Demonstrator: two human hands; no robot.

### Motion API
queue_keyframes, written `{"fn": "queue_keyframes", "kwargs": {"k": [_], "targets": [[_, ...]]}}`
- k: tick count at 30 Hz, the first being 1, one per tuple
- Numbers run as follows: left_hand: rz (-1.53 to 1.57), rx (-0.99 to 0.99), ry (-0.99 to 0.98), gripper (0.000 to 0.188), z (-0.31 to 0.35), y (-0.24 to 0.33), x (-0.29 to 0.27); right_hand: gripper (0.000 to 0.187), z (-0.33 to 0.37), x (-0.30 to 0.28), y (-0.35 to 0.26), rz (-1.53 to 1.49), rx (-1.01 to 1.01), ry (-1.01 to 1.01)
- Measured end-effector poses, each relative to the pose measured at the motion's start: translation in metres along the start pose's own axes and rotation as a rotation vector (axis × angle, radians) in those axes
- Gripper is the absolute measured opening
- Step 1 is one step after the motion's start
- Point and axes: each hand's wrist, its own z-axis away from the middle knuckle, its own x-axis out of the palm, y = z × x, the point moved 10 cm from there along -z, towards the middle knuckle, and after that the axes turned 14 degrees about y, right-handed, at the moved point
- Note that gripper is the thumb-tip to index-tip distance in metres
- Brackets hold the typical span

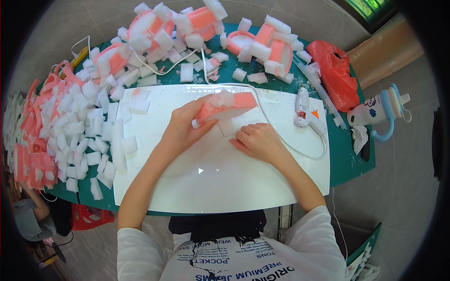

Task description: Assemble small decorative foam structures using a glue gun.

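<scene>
My left hand [187, 125] is closed around a pink foam piece [243, 101], a curved band with a pale inner face, and holds it over the white board [187, 187]. On the top of the band sits a whitish, crumpled, translucent clump [222, 99]; whether it is glued on, I cannot tell. Just below the piece, the curled fingertips of my right hand [260, 144] meet a small white foam block [228, 127]. Part of their contact is hidden. A white hot glue gun [302, 108] lies to the right on the board, its cord looping around.
White foam blocks [79, 126] and pink strips [35, 164] are heaped at the left. Pink rings with white blocks [276, 47] stand along the back. A red plastic bag [332, 70], clear glue sticks [323, 91] and a drinking bottle [375, 108] lie right. Another person's arm [37, 203] shows lower left.
</scene>
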Motion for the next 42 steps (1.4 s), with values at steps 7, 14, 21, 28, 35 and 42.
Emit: {"fn": "queue_keyframes", "kwargs": {"k": [7,14,21,28,35,42], "targets": [[0.026,-0.001,-0.023,0.046,-0.006,-0.003,-0.005,0.021,-0.004,0.004,-0.002,0.023,0.118,0.169],[0.027,-0.016,-0.079,0.048,-0.007,0.001,-0.001,0.017,-0.006,-0.011,-0.006,-0.033,0.149,0.185],[0.043,-0.042,-0.098,0.054,-0.005,0.002,0.002,0.043,-0.019,-0.082,-0.006,-0.067,0.034,0.569],[0.013,-0.032,-0.089,0.056,-0.004,0.001,0.002,0.053,-0.022,-0.064,0.006,-0.215,0.146,0.448],[0.000,-0.015,0.000,0.068,0.001,-0.006,0.000,0.053,-0.021,-0.064,0.007,-0.209,0.153,0.451],[-0.113,0.233,-0.012,0.066,0.001,0.023,0.002,0.052,-0.020,-0.066,0.012,-0.215,0.162,0.465]]}}
